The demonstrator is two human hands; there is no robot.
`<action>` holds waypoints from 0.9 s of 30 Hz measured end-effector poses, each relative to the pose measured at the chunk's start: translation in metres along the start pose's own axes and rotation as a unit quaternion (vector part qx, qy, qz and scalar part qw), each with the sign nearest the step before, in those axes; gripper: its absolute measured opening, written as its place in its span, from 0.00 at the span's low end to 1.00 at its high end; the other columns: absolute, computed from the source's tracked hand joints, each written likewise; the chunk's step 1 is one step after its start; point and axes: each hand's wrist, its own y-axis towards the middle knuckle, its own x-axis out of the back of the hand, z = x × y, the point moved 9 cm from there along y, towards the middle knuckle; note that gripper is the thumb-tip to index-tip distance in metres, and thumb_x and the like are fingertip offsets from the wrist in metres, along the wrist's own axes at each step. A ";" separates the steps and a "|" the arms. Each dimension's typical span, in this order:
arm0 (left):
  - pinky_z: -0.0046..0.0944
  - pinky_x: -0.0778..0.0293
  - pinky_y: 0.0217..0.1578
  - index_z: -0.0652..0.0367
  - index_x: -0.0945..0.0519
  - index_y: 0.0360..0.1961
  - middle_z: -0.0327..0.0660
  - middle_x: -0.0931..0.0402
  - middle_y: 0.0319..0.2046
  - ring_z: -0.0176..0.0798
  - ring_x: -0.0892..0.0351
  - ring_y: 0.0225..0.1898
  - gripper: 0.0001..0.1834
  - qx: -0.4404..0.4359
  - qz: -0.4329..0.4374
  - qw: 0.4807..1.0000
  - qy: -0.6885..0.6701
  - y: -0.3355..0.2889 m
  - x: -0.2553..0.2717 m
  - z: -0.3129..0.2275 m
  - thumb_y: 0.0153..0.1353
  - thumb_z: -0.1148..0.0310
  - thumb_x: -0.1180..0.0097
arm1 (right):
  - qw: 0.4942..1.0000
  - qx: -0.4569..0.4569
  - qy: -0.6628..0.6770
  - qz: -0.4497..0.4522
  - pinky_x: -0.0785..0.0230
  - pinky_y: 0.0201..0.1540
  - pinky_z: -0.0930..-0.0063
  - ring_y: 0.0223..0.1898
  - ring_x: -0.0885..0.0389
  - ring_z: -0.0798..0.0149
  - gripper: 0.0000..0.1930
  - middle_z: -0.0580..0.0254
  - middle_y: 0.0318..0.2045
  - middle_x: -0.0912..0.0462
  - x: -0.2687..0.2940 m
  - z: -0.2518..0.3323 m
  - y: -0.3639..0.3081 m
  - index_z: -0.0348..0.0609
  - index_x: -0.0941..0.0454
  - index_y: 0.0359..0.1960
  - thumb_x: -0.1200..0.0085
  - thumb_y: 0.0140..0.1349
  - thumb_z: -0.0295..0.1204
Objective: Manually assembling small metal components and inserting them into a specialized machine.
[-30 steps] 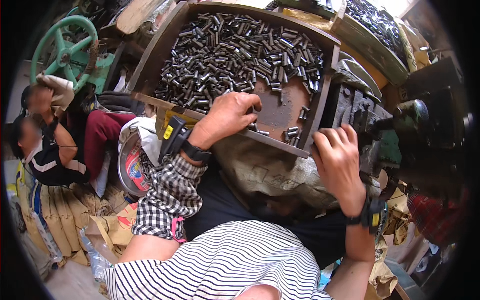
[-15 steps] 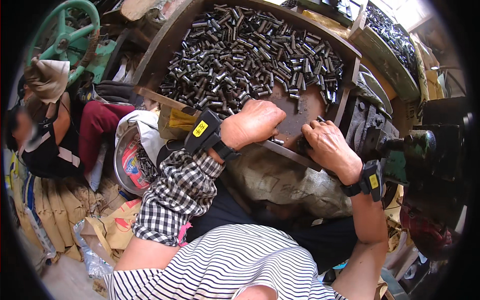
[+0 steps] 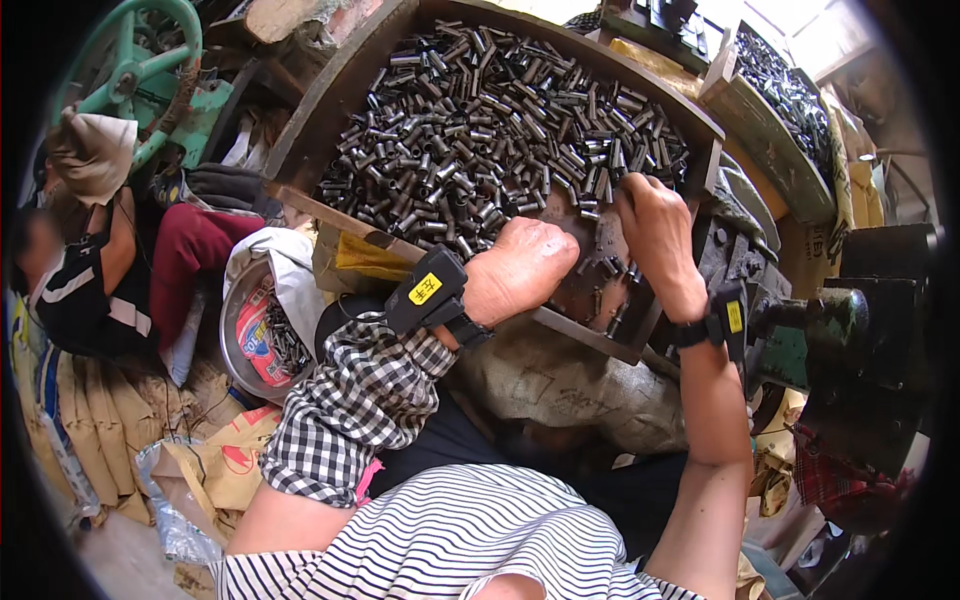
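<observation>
A wooden tray (image 3: 335,120) tilts toward me, heaped with several short dark metal tubes (image 3: 480,110). My left hand (image 3: 520,265) lies knuckles up on the bare near part of the tray, just past its front rail. Its fingers are curled under and hidden. My right hand (image 3: 655,230) reaches further up at the tray's right side. Its fingers are curled over tubes at the lower right edge of the heap. Both wrists wear black bands with yellow tags.
Another person (image 3: 90,250) sits at the left below a green handwheel (image 3: 130,60). A metal bowl (image 3: 262,335) with tubes stands under the tray's near corner. A second tray (image 3: 775,95) of tubes is at the top right, with a dark machine (image 3: 870,300) right of my arm.
My right hand has moved from the tray's near right corner up into the edge of the tube heap. My left hand stays low in the tray, shifted slightly right.
</observation>
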 end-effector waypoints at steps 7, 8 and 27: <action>0.49 0.25 0.33 0.63 0.27 0.25 0.52 0.24 0.23 0.55 0.21 0.30 0.07 0.038 -0.010 0.998 -0.053 -0.003 0.008 0.008 0.46 0.71 0.45 | 0.995 -0.072 -0.061 0.039 0.29 0.34 0.57 0.32 0.21 0.47 0.10 0.51 0.28 0.22 -0.033 -0.001 0.020 0.39 0.27 0.28 0.44 0.53 0.33; 0.49 0.25 0.33 0.63 0.27 0.25 0.52 0.24 0.23 0.55 0.21 0.30 0.07 0.037 -0.011 0.998 -0.054 -0.002 0.010 0.007 0.46 0.71 0.45 | 0.996 -0.070 -0.044 0.024 0.29 0.34 0.58 0.32 0.21 0.47 0.10 0.51 0.28 0.22 -0.031 -0.001 0.018 0.40 0.26 0.29 0.43 0.52 0.33; 0.20 0.31 0.21 0.63 0.22 0.40 0.32 0.23 0.26 0.21 0.26 0.24 0.12 0.097 0.164 0.741 -0.644 0.015 -0.023 -0.037 0.60 0.66 0.42 | 0.709 -0.335 0.620 0.000 0.35 0.18 0.87 0.17 0.25 0.77 0.09 0.62 0.23 0.20 0.015 -0.014 -0.119 0.34 0.22 0.35 0.42 0.59 0.29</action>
